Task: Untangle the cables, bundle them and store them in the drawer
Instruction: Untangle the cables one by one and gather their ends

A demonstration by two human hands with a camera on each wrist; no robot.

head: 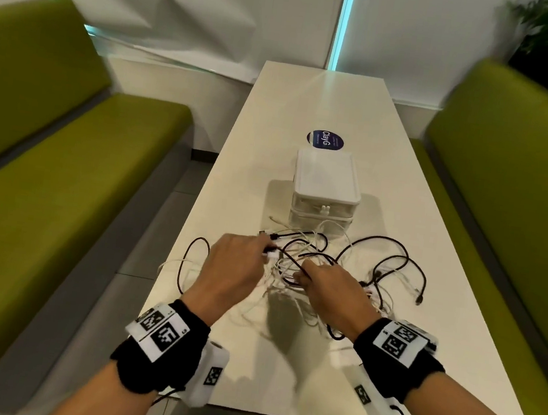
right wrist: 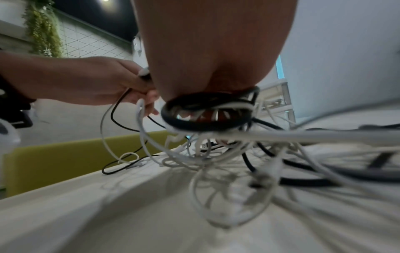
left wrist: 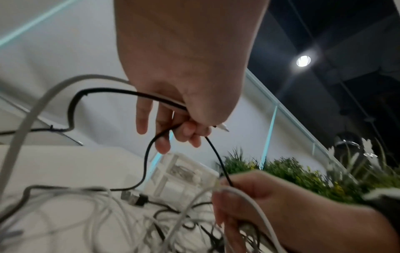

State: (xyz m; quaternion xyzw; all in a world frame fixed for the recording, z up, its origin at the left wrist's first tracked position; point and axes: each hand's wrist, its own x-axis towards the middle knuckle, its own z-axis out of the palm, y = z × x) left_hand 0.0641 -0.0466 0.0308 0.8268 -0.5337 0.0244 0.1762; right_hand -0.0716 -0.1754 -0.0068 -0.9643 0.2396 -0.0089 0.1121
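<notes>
a tangle of black and white cables (head: 312,274) is spread on the near end of the table (head: 312,108). a black cable and a white plug are pinched in the left hand (head: 234,264); several strands are gripped by the curled fingers (left wrist: 218,205) of the right hand (head: 328,290). untangling seems barely begun. next, one cable likely must be drawn free. beyond, the drawer (head: 322,206) is shut.
</notes>
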